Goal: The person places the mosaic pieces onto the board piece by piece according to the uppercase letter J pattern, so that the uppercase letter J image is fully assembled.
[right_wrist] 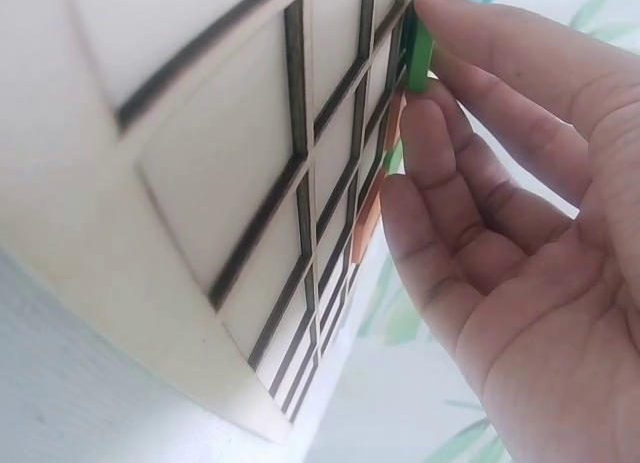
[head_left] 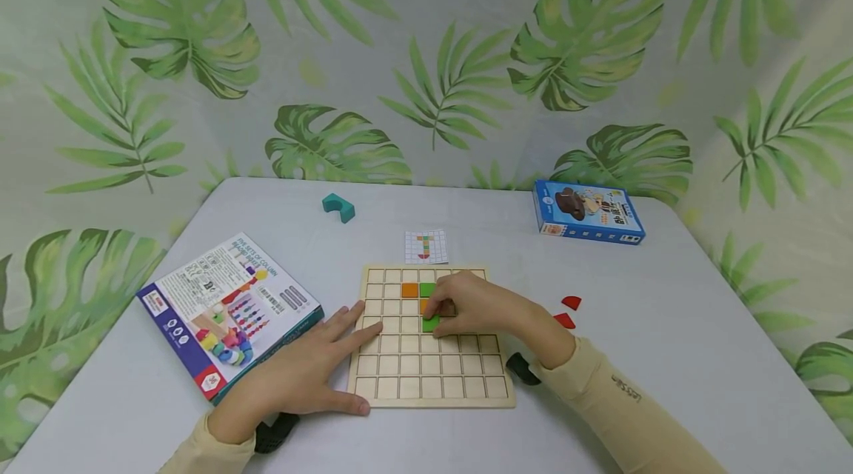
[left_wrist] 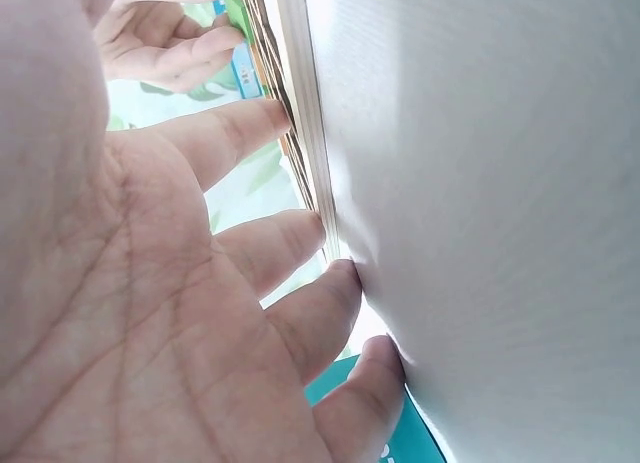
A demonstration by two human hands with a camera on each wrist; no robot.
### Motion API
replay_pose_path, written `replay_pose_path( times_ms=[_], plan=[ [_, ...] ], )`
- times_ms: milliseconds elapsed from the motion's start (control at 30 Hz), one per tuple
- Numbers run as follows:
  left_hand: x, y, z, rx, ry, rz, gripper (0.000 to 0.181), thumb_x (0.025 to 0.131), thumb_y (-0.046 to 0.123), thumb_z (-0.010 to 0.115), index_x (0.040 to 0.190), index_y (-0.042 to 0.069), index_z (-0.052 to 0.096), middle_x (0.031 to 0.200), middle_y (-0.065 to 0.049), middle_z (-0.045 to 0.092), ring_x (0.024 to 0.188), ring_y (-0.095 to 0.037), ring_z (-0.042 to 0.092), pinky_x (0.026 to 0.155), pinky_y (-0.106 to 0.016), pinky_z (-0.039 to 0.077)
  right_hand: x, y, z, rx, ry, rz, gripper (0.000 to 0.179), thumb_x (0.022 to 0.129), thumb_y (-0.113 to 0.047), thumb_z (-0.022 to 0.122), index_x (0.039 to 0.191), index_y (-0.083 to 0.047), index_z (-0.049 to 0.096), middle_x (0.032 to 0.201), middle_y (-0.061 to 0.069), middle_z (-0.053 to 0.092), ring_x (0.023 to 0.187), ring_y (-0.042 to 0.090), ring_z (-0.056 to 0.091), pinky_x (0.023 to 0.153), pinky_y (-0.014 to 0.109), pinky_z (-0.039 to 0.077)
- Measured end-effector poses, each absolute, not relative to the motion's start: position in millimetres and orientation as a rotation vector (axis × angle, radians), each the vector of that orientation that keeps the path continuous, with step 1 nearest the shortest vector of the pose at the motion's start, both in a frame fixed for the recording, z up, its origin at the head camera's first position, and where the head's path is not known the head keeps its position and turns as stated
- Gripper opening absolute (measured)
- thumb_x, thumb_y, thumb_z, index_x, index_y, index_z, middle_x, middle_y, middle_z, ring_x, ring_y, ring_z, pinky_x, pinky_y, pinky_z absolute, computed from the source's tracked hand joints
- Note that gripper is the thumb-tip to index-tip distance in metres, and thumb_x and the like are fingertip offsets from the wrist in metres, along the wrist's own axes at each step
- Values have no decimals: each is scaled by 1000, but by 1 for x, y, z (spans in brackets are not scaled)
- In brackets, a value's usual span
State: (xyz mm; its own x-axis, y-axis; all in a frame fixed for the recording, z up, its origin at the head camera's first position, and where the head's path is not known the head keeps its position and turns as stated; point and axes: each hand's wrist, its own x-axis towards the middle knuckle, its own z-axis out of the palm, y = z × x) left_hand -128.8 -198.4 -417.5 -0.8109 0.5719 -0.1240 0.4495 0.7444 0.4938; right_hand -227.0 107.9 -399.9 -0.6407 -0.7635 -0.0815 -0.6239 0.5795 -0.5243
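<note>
A wooden grid board [head_left: 432,388] lies on the white table in front of me. My right hand [head_left: 476,304] is over its upper middle, pinching a green square tile [right_wrist: 420,55] between thumb and fingers at one of the cells. Near those fingers an orange tile [head_left: 409,289] and another green tile [head_left: 427,289] sit in the grid, with a second orange tile partly hidden behind the fingers. My left hand [head_left: 303,366] is spread at the board's left side, its fingertips at the wooden edge and the thumb at the lower left corner.
Behind the board lies a small pattern card [head_left: 426,246]. Two red quarter-round pieces [head_left: 571,303] lie to the right. A white and purple toy box [head_left: 233,307] is beside my left hand, a blue box [head_left: 589,212] at the back right, and a teal block [head_left: 338,207] at the back.
</note>
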Motion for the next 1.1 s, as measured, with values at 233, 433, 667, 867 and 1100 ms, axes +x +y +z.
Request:
replay_pose_path(
  times_ms=[233,433,667,867,1100],
  plan=[
    [-129,-198,-418,797,2678,653,108,80,70,83,167,22,41,181,-14,17,164,-47,23,125,-72,31,-228,107,-401,-1178,2517,-664,18,89,-21,90,103,-13,83,98,-5,73,85,6,61,80,20,52],
    [-129,-198,-418,794,2675,652,108,81,70,83,168,23,40,181,-14,16,165,-47,23,125,-73,31,-228,106,-401,-1197,2515,-664,17,89,-21,90,103,-14,83,99,-5,74,86,6,61,79,19,53],
    [-129,-198,-418,794,2673,654,108,81,70,83,167,22,41,181,-14,16,165,-47,23,125,-73,31,-228,104,-404,-1178,2508,-683,15,90,-18,89,102,-14,83,98,-5,73,85,6,61,76,19,54],
    [-129,-199,-418,797,2672,655,108,81,70,83,167,23,41,181,-14,16,164,-47,23,124,-73,32,-227,103,-402,-1161,2494,-719,9,91,-16,88,99,-14,83,97,-4,73,83,1,62,76,18,56],
    [-129,-199,-418,811,2675,655,107,81,71,83,167,23,41,181,-14,17,164,-48,24,124,-74,32,-225,102,-400,-1128,2496,-736,7,92,-14,86,98,-14,83,97,-4,73,82,-1,61,77,17,57]
  ],
)
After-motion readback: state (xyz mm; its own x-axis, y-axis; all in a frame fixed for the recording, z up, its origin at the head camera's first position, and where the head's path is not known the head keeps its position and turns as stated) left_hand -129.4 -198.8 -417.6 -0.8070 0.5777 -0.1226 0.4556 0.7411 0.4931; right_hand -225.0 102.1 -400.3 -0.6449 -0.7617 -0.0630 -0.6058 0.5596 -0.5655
